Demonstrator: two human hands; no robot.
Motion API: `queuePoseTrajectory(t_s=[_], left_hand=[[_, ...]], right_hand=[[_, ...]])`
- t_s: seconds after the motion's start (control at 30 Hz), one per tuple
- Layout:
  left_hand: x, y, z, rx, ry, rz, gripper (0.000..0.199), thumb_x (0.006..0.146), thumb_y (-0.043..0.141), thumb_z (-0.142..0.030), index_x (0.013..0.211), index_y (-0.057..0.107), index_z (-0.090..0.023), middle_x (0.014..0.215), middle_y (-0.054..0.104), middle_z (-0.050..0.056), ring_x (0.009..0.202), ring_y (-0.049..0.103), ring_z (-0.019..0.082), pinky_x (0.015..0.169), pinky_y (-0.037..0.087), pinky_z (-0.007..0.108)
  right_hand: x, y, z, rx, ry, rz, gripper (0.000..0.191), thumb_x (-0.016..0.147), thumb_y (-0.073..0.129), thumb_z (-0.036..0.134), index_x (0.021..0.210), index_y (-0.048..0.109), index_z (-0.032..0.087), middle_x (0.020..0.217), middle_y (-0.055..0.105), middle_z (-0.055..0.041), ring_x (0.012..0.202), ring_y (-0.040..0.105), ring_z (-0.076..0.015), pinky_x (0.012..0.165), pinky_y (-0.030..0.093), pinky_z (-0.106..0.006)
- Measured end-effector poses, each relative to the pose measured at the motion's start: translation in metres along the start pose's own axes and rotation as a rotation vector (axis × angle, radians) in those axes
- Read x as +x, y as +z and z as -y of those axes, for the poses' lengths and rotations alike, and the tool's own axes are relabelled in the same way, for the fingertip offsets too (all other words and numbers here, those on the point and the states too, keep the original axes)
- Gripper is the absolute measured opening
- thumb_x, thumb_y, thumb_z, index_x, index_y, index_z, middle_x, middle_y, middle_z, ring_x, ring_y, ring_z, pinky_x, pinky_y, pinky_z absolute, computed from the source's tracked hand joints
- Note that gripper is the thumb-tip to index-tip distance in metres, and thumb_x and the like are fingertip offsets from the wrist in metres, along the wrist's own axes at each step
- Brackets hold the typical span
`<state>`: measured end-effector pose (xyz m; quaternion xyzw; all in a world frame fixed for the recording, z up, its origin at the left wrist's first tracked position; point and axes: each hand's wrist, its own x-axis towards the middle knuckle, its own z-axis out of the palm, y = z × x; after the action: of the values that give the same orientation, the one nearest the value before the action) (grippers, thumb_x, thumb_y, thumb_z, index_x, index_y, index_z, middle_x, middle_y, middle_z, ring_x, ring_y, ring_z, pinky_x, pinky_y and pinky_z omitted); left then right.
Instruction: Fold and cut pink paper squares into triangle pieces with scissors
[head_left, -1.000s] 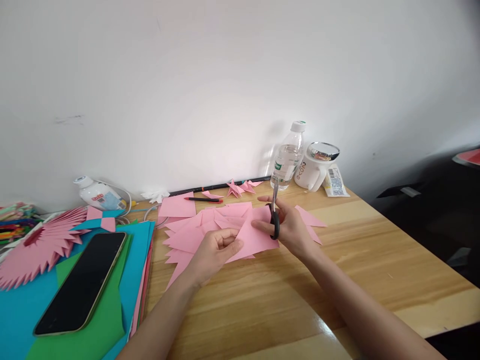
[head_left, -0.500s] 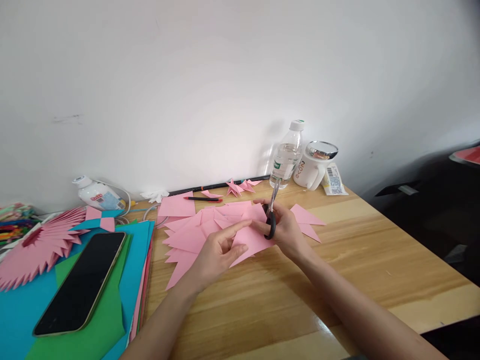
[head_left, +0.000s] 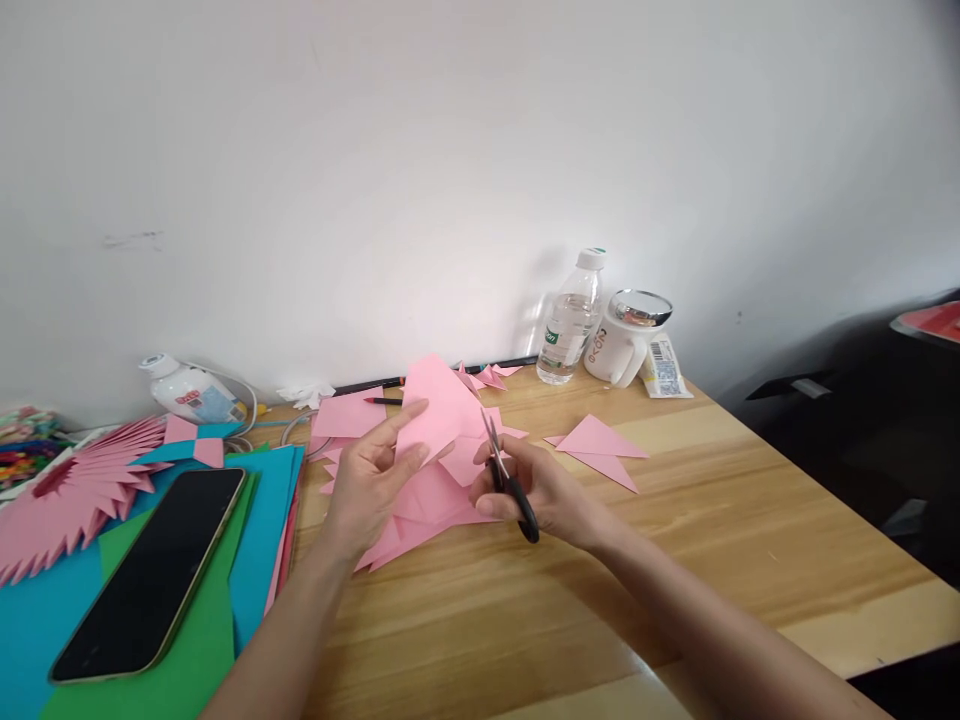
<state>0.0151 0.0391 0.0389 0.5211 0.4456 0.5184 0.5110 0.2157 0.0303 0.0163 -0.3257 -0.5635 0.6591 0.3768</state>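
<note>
Pinched in my left hand [head_left: 371,487] is a sheet of pink paper [head_left: 435,405], raised above the table. My right hand [head_left: 551,490] is closed round the black handles of a pair of scissors [head_left: 512,487]. Their blades point up toward the sheet's lower right edge, slightly parted and apart from the paper. Beneath both hands lies a spread of pink paper pieces [head_left: 431,500], partly covered by my left hand and the raised sheet. Two pink triangular pieces [head_left: 600,445] lie to the right of my right hand.
A water bottle [head_left: 570,325], a white mug [head_left: 622,340] and a small packet [head_left: 664,368] stand by the wall. At left, a phone [head_left: 154,570] rests on coloured paper [head_left: 266,520] beside a pleated pink paper piece [head_left: 97,480] and a white bottle [head_left: 187,388].
My left hand has lifted a pink sheet up and left off the pile. The scissors, previously pointing upright, have swung down and leftward in my right hand, with their blades now toward the sheet.
</note>
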Motion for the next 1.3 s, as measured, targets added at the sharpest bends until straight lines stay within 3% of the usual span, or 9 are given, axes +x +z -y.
queuePoseTrajectory(t_s=[0.1,0.2,0.47,0.67,0.97,1.3], left_hand=[[0.001,-0.004,0.002,-0.081,0.027,0.002,0.053,0.071,0.075,-0.028,0.122,0.061,-0.021,0.108,0.068,0.005,0.102,0.060,0.021,0.095,0.050,0.042],[0.001,-0.006,0.003,-0.037,0.028,-0.006,0.054,0.073,0.074,-0.028,0.125,0.059,-0.023,0.117,0.066,0.006,0.106,0.059,0.023,0.098,0.048,0.044],[-0.002,-0.004,0.003,0.082,0.024,-0.016,0.053,0.072,0.075,-0.027,0.122,0.061,-0.024,0.119,0.066,0.005,0.106,0.060,0.022,0.088,0.052,0.029],[-0.004,-0.003,0.006,0.214,0.017,-0.033,0.054,0.070,0.076,-0.026,0.122,0.062,-0.025,0.129,0.059,0.003,0.113,0.056,0.027,0.084,0.054,0.030],[-0.005,0.006,-0.003,0.232,0.056,-0.005,0.045,0.070,0.075,-0.019,0.114,0.067,-0.026,0.099,0.073,0.002,0.112,0.057,0.029,0.094,0.048,0.037],[-0.007,0.004,-0.003,0.332,0.086,0.029,0.046,0.073,0.072,-0.022,0.118,0.065,-0.025,0.110,0.070,0.003,0.098,0.063,0.024,0.087,0.049,0.032]], right_hand=[[0.000,0.005,-0.006,0.008,0.008,0.051,0.044,0.063,0.079,0.041,0.089,0.052,0.019,0.074,0.061,0.0001,0.066,0.053,-0.0115,0.058,0.042,-0.024],[-0.001,0.005,-0.012,0.007,-0.009,0.073,0.042,0.070,0.075,0.043,0.098,0.056,0.017,0.074,0.058,0.0004,0.064,0.050,-0.0108,0.056,0.039,-0.023],[-0.007,0.003,-0.013,0.031,0.035,0.109,0.046,0.071,0.073,0.046,0.102,0.056,0.016,0.072,0.049,0.0032,0.062,0.043,-0.0086,0.055,0.033,-0.022],[-0.008,0.004,-0.011,0.050,0.017,0.093,0.045,0.072,0.072,0.049,0.098,0.052,0.018,0.072,0.048,0.0035,0.063,0.044,-0.0095,0.055,0.033,-0.022],[-0.009,0.007,-0.011,0.049,-0.004,0.082,0.038,0.074,0.069,0.050,0.085,0.050,0.018,0.070,0.047,0.0031,0.063,0.042,-0.0096,0.054,0.032,-0.023],[-0.009,0.006,-0.010,0.104,0.054,0.085,0.043,0.070,0.074,0.047,0.092,0.052,0.018,0.077,0.048,0.0021,0.066,0.043,-0.0099,0.059,0.035,-0.023]])
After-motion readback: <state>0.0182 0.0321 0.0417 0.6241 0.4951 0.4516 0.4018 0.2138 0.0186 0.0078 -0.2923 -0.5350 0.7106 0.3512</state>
